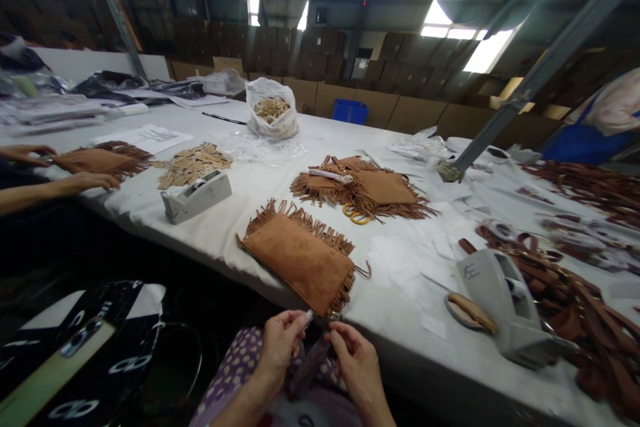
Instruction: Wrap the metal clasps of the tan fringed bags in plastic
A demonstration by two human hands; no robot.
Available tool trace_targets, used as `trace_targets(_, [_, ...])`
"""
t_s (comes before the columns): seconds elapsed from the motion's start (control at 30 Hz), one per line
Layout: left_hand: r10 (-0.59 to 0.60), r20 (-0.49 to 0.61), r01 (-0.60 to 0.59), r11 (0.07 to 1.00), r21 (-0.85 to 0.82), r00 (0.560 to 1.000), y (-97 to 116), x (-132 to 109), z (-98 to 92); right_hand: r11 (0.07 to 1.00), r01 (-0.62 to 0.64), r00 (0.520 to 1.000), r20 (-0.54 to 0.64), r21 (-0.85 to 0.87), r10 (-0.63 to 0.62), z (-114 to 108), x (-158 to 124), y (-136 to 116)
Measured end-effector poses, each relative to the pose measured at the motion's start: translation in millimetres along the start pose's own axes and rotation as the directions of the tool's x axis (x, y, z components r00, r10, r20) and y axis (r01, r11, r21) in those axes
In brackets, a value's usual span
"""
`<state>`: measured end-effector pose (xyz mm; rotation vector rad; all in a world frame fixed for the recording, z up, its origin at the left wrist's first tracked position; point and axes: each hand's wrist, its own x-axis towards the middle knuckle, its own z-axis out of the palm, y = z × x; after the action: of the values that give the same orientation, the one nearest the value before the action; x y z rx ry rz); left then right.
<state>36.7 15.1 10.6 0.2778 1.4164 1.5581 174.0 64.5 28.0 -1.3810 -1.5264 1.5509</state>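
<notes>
A brown suede pouch with fringed edges (300, 257) lies at the table's front edge, just beyond my hands. My left hand (283, 343) is closed in a pinch, with a small pale, shiny bit at its fingertips that is too small to name. My right hand (357, 360) pinches a dark brown strap (313, 357) close to the pouch's metal-fitted corner. The strap hangs down between both hands over my lap, looking partly wrapped in something thin. Whether it is fastened to the pouch cannot be made out.
More fringed pouches (385, 187) lie behind, beside yellow-handled scissors (356, 215). Tape dispensers stand left (197, 197) and right (505, 307), the right one near another pair of scissors (470, 313). Brown tags (195, 163) form a pile. At left, another person's hands (85, 181) touch a pouch (97, 160).
</notes>
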Motion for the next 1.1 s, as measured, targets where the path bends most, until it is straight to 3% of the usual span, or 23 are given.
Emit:
trace_targets(0.13, [0.198, 0.032, -0.2, 0.965, 0.168, 0.98, 3, -3, 1.3, 0.95, -0.113, 0.988, 0.136, 0.29, 0.076, 22, -4, -14])
trace_targets(0.2, [0.2, 0.064, -0.207, 0.967, 0.15, 0.978, 4, -4, 0.1, 0.905, -0.126, 0.986, 0.153, 0.405, 0.069, 34, -3, -19])
trace_targets(0.33, [-0.055, 0.165, 0.07, 0.994, -0.085, 0.985, 3, -6, -2.9, 0.745, -0.218, 0.971, 0.219, 0.63, 0.099, 47, -4, -24])
trace_targets(0.47, [-0.202, 0.192, 0.262, 0.89, -0.374, 0.96, 5, -10, -2.0, 0.561, -0.337, 0.94, 0.306, 0.756, 0.152, 42, -4, -28])
trace_targets(0.53, [-0.271, 0.312, 0.395, 0.793, -0.464, 0.911, 8, -13, -1.5, 0.496, -0.373, 0.924, 0.363, 0.784, 0.123, 38, -3, -32])
trace_targets(0.6, [-0.279, 0.48, 0.516, 0.706, -0.484, 0.832, 11, -14, -2.5, 0.477, -0.394, 0.908, 0.415, 0.786, 0.065, 33, -2, -37])
trace_targets(0.67, [-0.261, 0.583, 0.578, 0.671, -0.464, 0.77, 14, -14, -5.8, 0.545, -0.406, 0.885, 0.465, 0.733, 0.034, 26, -2, -44])
trace_targets(0.7, [-0.257, 0.6, 0.586, 0.673, -0.451, 0.758, 15, -13, -8.5, 0.625, -0.398, 0.874, 0.485, 0.672, 0.035, 22, -1, -49])
trace_targets(0.8, [-0.265, 0.565, 0.527, 0.766, -0.368, 0.781, 20, -6, -19.6, 0.915, -0.251, 0.894, 0.439, 0.317, 0.093, -1, 6, -60])
trace_targets(0.87, [-0.265, 0.518, 0.43, 0.874, -0.227, 0.813, 22, 0, -27.0, 0.992, -0.111, 0.96, 0.267, 0.061, 0.091, -22, 14, -65])
trace_targets(0.97, [-0.271, 0.513, 0.253, 0.962, 0.106, 0.814, 24, 5, -32.8, 0.983, 0.057, 0.997, -0.034, -0.177, -0.064, -49, 36, -65])
trace_targets(1.03, [-0.205, 0.498, 0.087, 0.964, 0.251, 0.842, 23, 5, -31.7, 0.925, 0.184, 0.962, -0.131, -0.334, -0.239, -55, 57, -60])
trace_targets(1.1, [-0.042, 0.445, -0.088, 0.959, 0.269, 0.895, 20, 5, -27.7, 0.815, 0.318, 0.892, -0.137, -0.485, -0.43, -49, 79, -53])
